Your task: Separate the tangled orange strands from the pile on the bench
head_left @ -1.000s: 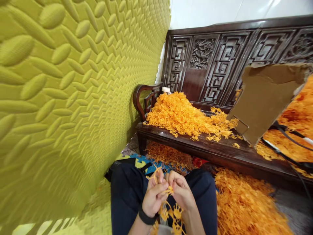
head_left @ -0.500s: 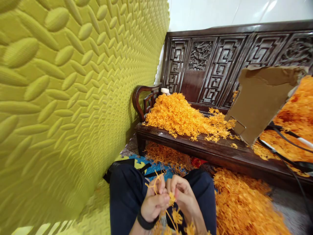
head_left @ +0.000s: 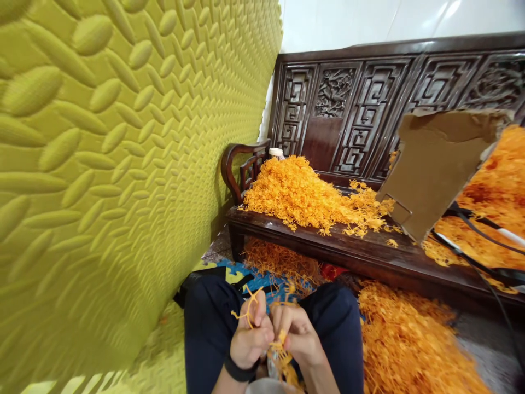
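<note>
Low between my knees, both hands work close together. My left hand, with a black band at the wrist, is closed on a thin orange plastic stem whose forked end sticks up past the fingers. Beside it, my right hand pinches a small orange plastic flower piece. More orange bits hang blurred beneath the fingers, and a few show behind the right knuckles. Whether the stem and flower piece are joined is hidden by the fingers. A pale rounded object shows at the bottom edge, only partly in view.
A heap of orange flower pieces lies on the dark carved wooden bench. Cardboard leans there, beside black cables and another orange pile. A large orange pile is on the floor at right. Yellow foam matting rises at left.
Both hands have shifted slightly left. The orange sprigs that hung below the hands have moved, and some now show above the right hand. The pale rounded object has become visible.
</note>
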A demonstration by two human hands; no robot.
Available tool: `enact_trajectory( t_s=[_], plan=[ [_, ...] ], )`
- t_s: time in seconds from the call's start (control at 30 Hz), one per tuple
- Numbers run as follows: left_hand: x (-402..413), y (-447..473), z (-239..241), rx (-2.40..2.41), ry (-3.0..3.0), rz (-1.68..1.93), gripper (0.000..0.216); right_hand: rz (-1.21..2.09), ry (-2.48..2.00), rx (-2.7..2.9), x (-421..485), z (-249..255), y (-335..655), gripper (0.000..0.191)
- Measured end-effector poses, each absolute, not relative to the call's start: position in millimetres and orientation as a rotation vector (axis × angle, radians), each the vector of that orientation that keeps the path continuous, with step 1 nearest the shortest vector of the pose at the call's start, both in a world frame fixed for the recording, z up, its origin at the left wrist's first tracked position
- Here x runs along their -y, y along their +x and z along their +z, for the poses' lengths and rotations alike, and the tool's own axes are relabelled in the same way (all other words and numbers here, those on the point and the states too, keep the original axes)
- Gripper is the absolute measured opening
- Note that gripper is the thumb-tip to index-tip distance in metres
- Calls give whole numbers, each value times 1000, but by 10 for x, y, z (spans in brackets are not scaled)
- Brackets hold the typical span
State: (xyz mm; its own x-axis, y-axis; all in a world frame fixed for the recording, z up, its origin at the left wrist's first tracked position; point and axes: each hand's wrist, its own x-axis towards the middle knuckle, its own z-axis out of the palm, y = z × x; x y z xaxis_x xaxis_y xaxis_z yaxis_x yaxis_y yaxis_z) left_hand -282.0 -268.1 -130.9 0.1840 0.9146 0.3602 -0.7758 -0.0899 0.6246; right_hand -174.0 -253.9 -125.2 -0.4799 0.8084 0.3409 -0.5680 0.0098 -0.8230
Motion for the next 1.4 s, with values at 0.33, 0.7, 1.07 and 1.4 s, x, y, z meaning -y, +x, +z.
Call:
enact_trajectory(
  t_s=[0.33, 0.7, 1.07, 1.4],
  plan=[
    [2625, -2857, -1343, -96, 630, 1465, 47, 1706, -271, 916, 2489, -1297, -1770, 56],
    [2601, -3240, -1006, -361, 653, 1607, 30, 355, -526, 1035, 1558, -334, -1053, 24],
    [2550, -3337, -1060, -534, 640, 1805, 52, 421, -1003, 1375, -102, -278, -997, 27],
    [2542, -3321, -1063, -526, 579, 1792, 48, 901, -482, 2320, 1630, -719, -1664, 43]
  ],
)
